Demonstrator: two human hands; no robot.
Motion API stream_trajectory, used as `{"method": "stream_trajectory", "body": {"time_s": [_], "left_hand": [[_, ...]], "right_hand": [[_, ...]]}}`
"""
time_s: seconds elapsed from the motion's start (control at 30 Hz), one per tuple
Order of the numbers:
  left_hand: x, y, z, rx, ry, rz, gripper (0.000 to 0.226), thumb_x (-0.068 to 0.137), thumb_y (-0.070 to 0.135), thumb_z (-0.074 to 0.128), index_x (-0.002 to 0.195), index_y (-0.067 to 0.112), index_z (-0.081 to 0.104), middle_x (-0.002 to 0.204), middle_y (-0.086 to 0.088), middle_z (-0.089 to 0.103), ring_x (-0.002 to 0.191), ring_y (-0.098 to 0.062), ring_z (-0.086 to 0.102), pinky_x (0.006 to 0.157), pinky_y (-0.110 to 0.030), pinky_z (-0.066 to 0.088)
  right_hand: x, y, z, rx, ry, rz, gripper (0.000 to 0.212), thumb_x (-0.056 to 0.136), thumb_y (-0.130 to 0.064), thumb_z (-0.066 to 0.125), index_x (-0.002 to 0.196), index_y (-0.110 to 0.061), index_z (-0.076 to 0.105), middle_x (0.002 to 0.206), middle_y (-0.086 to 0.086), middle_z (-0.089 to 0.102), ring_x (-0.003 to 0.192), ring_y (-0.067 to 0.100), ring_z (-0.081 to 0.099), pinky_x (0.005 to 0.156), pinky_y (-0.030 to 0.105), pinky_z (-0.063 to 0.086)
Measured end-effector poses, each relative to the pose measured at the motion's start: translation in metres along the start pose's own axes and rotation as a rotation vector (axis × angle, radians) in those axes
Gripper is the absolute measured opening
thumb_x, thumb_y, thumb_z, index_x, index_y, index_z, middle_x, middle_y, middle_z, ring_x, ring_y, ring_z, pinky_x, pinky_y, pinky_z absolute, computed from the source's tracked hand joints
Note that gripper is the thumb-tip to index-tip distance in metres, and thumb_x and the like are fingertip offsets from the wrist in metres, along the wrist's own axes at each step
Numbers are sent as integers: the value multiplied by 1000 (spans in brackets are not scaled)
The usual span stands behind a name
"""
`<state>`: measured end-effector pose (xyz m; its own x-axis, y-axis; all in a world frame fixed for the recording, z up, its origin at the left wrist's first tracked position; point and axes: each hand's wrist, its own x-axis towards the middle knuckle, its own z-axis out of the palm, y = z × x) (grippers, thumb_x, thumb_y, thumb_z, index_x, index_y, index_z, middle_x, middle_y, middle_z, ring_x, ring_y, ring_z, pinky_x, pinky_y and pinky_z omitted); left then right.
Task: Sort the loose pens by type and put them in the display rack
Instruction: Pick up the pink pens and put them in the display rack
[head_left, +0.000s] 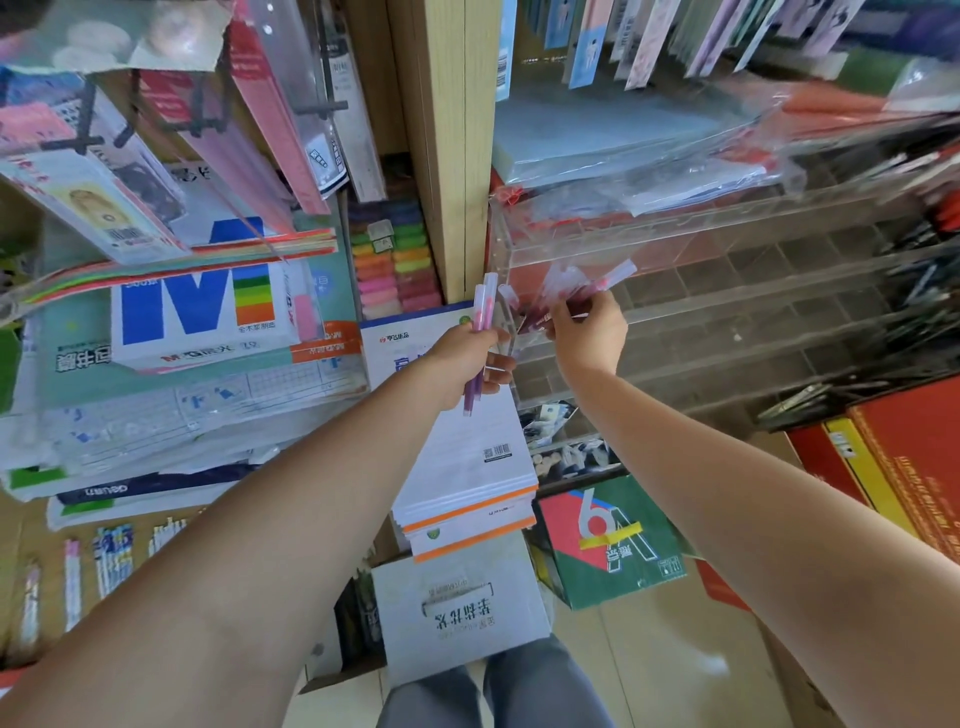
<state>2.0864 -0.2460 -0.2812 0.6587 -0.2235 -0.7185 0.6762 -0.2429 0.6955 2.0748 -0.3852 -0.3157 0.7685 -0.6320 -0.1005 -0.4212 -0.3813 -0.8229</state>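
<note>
Left hand: grip clenched round a few pink-purple pens, held upright just left of the clear acrylic display rack. Right hand: grip curled round a blurred bundle of reddish pens, at the rack's left-end compartments.

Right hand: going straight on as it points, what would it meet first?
Probably the display rack, near its left end; the pens in the right hand look almost at it, though depth is unclear.
</note>
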Motion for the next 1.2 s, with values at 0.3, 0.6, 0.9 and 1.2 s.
{"method": "stream_trajectory", "body": {"time_s": [0.3, 0.6, 0.9, 1.2], "left_hand": [[-7, -3, -9, 40, -4, -7, 19, 104, 21, 36, 109, 15, 53, 77, -7, 64, 65, -20, 60, 70, -32, 51], [-14, -9, -8, 26, -13, -19, 19, 104, 22, 37, 110, 15, 54, 75, -9, 63, 63, -21, 60, 67, -33, 55], [-22, -17, -13, 70, -58, -9, 21, 104, 20, 37, 113, 12, 54, 67, -5, 48, 55, -16, 44, 57, -29, 45], [-36, -13, 12, 318, -311, -46, 15, 102, 21, 42, 95, 10, 51, 69, -4, 48, 54, -13, 40, 52, -25, 35]], "right_hand": [[10, -3, -15, -73, -9, -14, 8, 84, -19, 66, 83, -14, 60, 83, 9, 70, 81, 27, 66, 77, 38, 54], [9, 4, -17, -177, -129, -31, 21, 86, -22, 63, 75, -5, 67, 68, 8, 70, 66, 24, 69, 64, 32, 55], [-3, 4, -21, -25, -173, 74, 26, 85, -44, 60, 82, -21, 50, 81, 7, 67, 69, 23, 67, 72, 42, 56], [-28, 0, -44, 561, -847, 264, 14, 90, -14, 62, 86, -1, 58, 60, 8, 62, 49, 18, 54, 48, 24, 49]]}}
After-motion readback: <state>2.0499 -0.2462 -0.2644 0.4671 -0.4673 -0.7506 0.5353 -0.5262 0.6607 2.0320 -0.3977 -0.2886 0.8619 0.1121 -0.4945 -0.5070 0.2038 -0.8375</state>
